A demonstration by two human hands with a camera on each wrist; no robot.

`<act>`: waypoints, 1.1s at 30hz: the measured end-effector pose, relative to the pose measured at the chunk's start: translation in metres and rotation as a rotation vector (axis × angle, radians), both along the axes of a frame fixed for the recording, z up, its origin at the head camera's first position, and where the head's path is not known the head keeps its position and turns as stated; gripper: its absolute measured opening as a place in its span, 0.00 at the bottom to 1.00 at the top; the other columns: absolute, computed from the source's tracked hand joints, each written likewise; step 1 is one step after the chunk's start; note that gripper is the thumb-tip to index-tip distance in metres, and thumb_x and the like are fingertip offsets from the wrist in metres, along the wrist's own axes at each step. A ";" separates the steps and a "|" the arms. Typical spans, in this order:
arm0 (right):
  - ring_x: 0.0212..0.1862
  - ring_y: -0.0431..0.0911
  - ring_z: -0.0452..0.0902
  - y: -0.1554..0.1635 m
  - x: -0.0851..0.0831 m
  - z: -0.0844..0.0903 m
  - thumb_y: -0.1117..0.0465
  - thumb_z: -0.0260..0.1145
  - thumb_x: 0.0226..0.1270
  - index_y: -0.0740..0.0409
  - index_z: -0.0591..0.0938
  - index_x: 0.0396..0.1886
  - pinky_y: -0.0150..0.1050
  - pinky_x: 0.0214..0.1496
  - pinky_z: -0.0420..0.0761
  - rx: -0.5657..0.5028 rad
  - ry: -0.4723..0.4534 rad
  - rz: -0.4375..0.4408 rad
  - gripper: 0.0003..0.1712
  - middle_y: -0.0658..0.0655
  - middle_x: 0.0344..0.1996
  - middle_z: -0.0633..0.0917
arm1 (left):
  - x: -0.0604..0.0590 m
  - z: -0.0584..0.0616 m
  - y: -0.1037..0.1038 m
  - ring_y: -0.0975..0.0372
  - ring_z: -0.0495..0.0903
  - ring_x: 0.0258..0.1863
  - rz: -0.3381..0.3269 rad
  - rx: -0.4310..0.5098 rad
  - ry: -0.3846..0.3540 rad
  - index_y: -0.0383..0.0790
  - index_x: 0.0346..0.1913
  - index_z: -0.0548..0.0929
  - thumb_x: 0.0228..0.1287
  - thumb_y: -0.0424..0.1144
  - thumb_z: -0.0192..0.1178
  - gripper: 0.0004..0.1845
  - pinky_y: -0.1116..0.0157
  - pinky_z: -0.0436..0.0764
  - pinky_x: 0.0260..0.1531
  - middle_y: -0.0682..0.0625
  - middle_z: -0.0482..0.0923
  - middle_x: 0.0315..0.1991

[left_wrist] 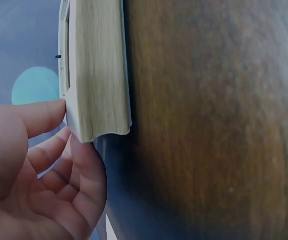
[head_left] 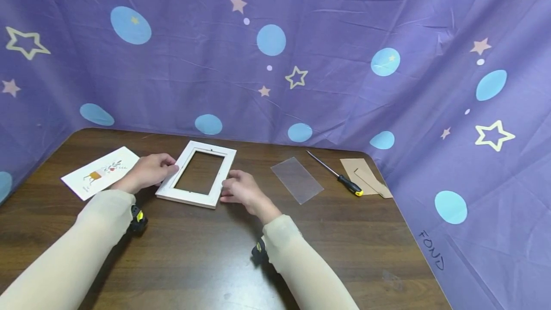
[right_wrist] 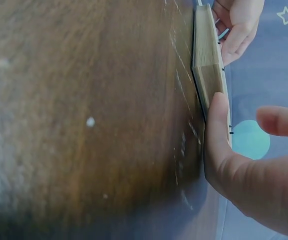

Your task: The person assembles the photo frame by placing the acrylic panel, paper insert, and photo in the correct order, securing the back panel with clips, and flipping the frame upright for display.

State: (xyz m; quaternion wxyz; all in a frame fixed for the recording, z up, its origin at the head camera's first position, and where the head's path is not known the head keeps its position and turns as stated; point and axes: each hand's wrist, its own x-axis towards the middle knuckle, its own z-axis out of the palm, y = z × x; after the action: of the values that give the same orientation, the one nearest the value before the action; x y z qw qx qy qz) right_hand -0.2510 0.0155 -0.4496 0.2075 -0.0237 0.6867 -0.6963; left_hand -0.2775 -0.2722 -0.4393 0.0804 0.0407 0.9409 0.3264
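A white picture frame [head_left: 192, 196] lies on the brown table in the head view, its middle an open window with small dark tabs along the inner edge. My left hand [head_left: 151, 172] holds the frame's left side, and the left wrist view shows the thumb [left_wrist: 46, 117] on the upper face with the other fingers curled at the side. At the opposite side is my right hand [head_left: 246, 191]. In the right wrist view its finger [right_wrist: 218, 117] lies along the frame's wooden outer edge [right_wrist: 210, 75], while the thumb [right_wrist: 279, 121] stands off the frame.
A card with an animal drawing [head_left: 92, 173] lies left, partly under my left forearm. Right of the frame are a clear rectangular sheet [head_left: 297, 181], a black-and-yellow screwdriver [head_left: 349, 185] and a brown backing board [head_left: 359, 169] with a stand leg. A purple curtain [head_left: 336, 23] borders the table [head_left: 206, 262].
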 end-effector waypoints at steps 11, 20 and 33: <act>0.36 0.47 0.81 0.009 -0.002 -0.002 0.73 0.62 0.71 0.73 0.62 0.79 0.39 0.45 0.91 0.031 0.035 0.016 0.39 0.60 0.42 0.84 | 0.005 0.001 0.012 0.55 0.81 0.36 -0.021 0.012 -0.003 0.26 0.61 0.78 0.79 0.44 0.58 0.22 0.63 0.85 0.31 0.40 0.80 0.40; 0.35 0.46 0.81 0.029 0.003 -0.004 0.74 0.64 0.69 0.73 0.62 0.80 0.41 0.44 0.92 0.071 0.061 0.022 0.41 0.60 0.41 0.82 | 0.018 0.004 0.029 0.57 0.84 0.33 -0.076 0.038 0.002 0.24 0.60 0.78 0.78 0.41 0.59 0.21 0.62 0.86 0.31 0.39 0.83 0.40; 0.34 0.50 0.87 0.055 0.015 0.000 0.73 0.67 0.69 0.72 0.61 0.81 0.44 0.43 0.92 0.227 0.180 0.094 0.43 0.63 0.43 0.81 | 0.039 0.001 0.051 0.59 0.82 0.27 -0.121 0.057 0.020 0.23 0.62 0.77 0.77 0.39 0.61 0.22 0.62 0.82 0.29 0.44 0.83 0.36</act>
State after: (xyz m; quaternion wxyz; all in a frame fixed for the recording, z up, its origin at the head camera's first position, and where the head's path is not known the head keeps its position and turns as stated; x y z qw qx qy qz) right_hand -0.2360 0.0703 -0.4501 0.1787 -0.0944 0.7750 -0.5988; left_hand -0.2385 -0.2212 -0.4384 0.0892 0.1031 0.9277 0.3474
